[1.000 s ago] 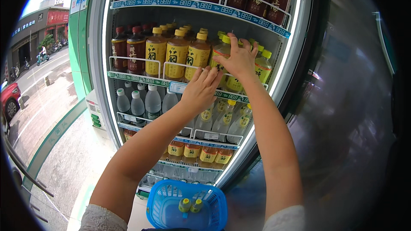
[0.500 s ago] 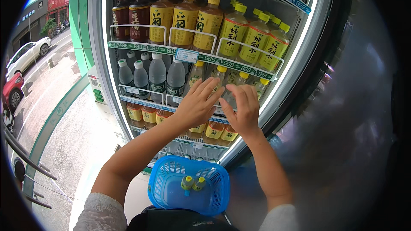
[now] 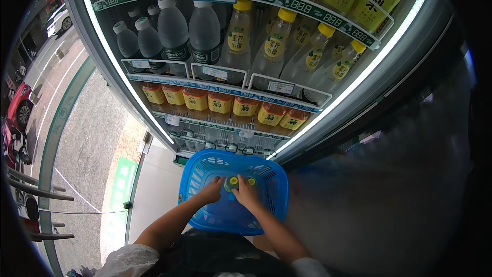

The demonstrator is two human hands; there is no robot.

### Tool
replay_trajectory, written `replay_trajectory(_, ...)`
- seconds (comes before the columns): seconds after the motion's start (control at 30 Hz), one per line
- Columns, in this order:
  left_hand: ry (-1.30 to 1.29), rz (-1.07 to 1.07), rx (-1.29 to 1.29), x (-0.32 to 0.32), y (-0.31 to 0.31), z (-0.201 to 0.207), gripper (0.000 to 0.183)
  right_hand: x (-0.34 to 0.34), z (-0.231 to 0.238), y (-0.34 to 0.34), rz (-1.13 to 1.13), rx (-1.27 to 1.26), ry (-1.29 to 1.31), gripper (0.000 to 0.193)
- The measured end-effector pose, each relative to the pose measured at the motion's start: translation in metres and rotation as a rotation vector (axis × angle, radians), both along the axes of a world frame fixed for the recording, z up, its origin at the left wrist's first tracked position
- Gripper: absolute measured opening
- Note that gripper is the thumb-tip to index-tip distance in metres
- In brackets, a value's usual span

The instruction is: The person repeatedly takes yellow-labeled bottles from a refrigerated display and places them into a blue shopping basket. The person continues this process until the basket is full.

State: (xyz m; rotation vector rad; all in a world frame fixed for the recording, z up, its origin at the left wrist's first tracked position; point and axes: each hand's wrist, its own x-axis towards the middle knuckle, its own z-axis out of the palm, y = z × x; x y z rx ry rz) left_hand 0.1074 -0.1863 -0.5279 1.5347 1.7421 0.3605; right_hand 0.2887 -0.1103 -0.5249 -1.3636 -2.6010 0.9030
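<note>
Blue lattice-pattern basket [image 3: 266, 202], yellow-capped bottles [image 3: 234, 181] inside. Clear bottles with yellow caps and yellow labels [image 3: 277, 41], grey-capped clear water bottles [image 3: 171, 28] on the shelf. Orange bottles with yellow labels [image 3: 220, 103] below; green strip on grey pavement [image 3: 59, 123].

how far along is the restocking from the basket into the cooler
Done: the cooler shelves look mostly full, with rows of clear and yellow-capped bottles. In hand: left hand and right hand are both down in the blue basket at the yellow-capped bottles. Left: those few bottles remain in the basket.
</note>
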Motion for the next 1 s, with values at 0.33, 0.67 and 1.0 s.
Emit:
replay_trajectory(0.33,-0.087,0.049,-0.057,0.021,0.006,-0.022,0.092,-0.018,-0.033,0.002,-0.029,0.109,-0.003,0.041)
replay_trajectory(0.67,-0.582,0.079,0.098,-0.005,0.026,0.084,0.094,-0.004,0.136,0.056,-0.150,-0.086,0.504,0.041)
replay_trajectory(1.0,-0.743,0.117,0.160,0.011,0.043,0.198,0.083,0.013,0.237,0.052,-0.468,-0.268,1.089,0.043)
